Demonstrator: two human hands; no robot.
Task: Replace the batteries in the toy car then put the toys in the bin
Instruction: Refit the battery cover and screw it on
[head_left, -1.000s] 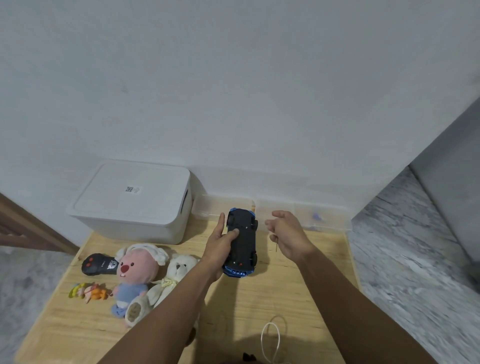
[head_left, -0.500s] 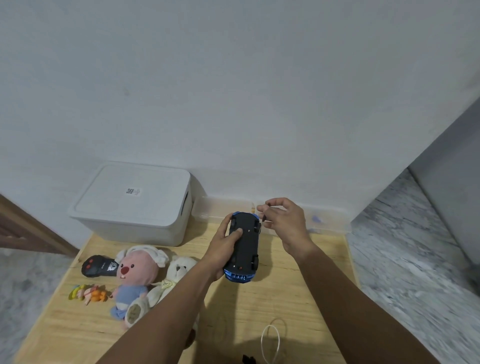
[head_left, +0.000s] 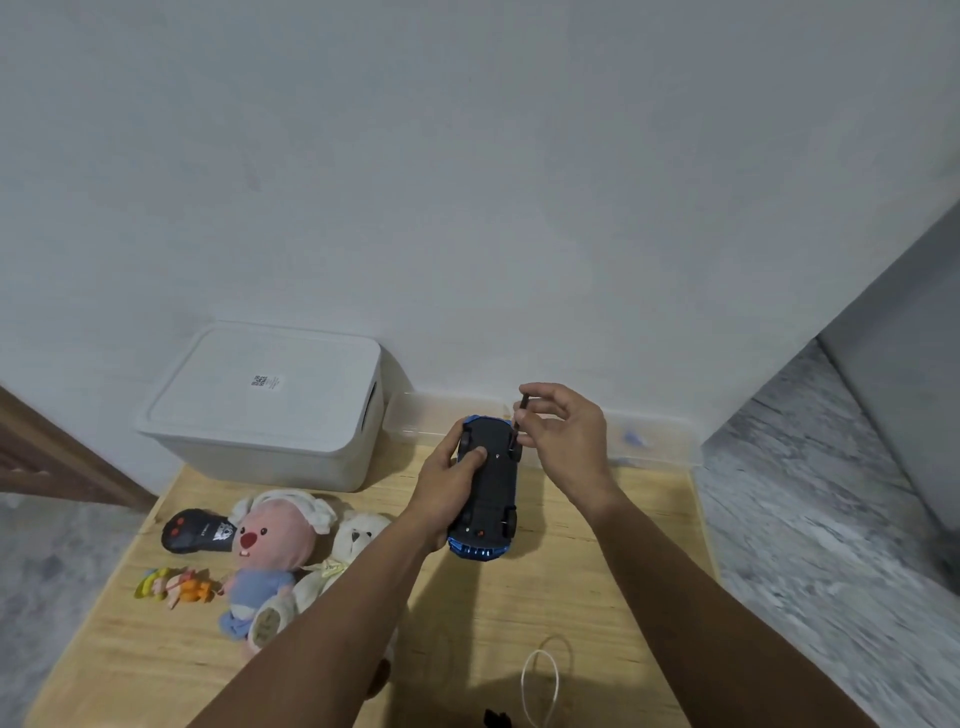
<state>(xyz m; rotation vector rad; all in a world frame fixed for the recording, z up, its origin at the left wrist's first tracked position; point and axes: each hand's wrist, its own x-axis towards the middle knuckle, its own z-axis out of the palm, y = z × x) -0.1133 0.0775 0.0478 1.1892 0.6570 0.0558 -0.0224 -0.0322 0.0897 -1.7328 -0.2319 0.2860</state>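
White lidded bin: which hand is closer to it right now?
Left. The left hand grips the toy car just right of the white lidded bin; the right hand, pinching a thin dark tool, sits beyond the car, farther from it.

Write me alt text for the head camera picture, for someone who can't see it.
A person's left hand holds a blue toy car upside down over a wooden table, while the right hand pinches a small dark screwdriver near its underside. Plush toys, a black remote and a lidded white bin sit to the left.
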